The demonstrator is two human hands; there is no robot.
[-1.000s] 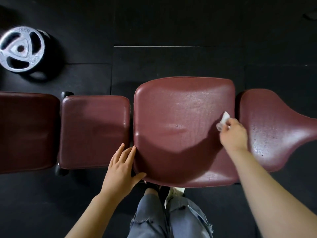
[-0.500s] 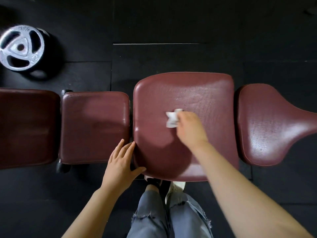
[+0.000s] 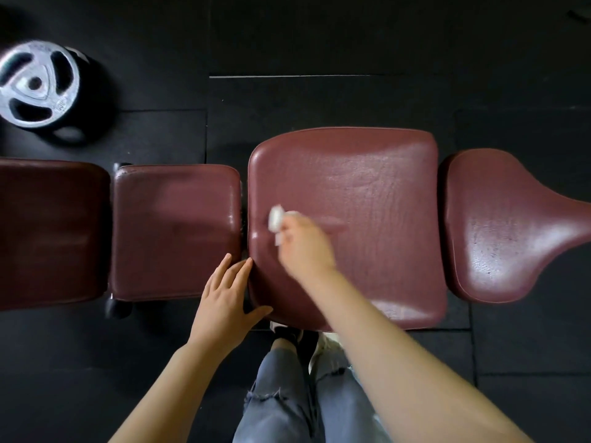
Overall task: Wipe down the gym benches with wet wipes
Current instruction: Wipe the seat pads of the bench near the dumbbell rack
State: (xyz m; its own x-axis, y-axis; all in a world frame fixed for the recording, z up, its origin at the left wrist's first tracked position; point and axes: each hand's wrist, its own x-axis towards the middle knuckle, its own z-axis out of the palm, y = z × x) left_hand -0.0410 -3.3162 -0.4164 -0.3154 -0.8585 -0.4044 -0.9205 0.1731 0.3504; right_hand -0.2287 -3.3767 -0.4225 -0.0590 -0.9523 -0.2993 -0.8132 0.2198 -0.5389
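Note:
A maroon padded gym bench runs left to right below me in separate pads. My right hand (image 3: 303,244) grips a small white wet wipe (image 3: 275,219) and presses it on the left part of the large middle pad (image 3: 367,187), blurred by motion. My left hand (image 3: 225,302) lies flat with straight fingers at that pad's near left corner, thumb along its front edge, fingertips reaching the gap beside the smaller pad (image 3: 176,231).
A silver weight plate (image 3: 36,84) lies on the black rubber floor at the far left. A dark pad (image 3: 48,231) sits at the left edge, and a tapered pad (image 3: 499,225) at the right. My legs and shoes (image 3: 297,340) stand close to the bench.
My right hand has swept the wipe leftward across the middle pad, from its right edge to its left side. My left hand has stayed in place.

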